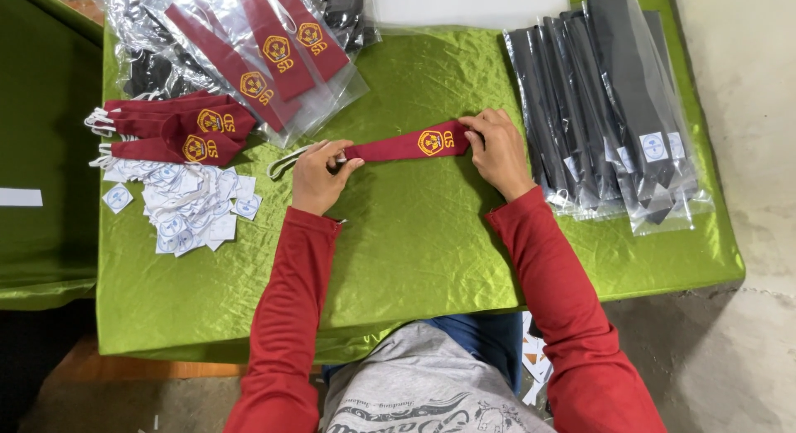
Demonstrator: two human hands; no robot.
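Observation:
A maroon tie point(406, 145) with a yellow embroidered emblem lies across the middle of the green satin tablecloth point(414, 242). My left hand point(319, 174) pinches its narrow end, where a white elastic loop point(286, 160) sticks out to the left. My right hand point(497, 151) presses down on the tie's wide end, fingers curled over its edge. Both arms wear red sleeves.
A stack of loose maroon ties point(178, 130) lies at the left, above a heap of small white square labels point(186, 205). Bagged maroon ties point(265, 43) sit at the back left. Dark ties in clear bags point(613, 101) are fanned out at the right.

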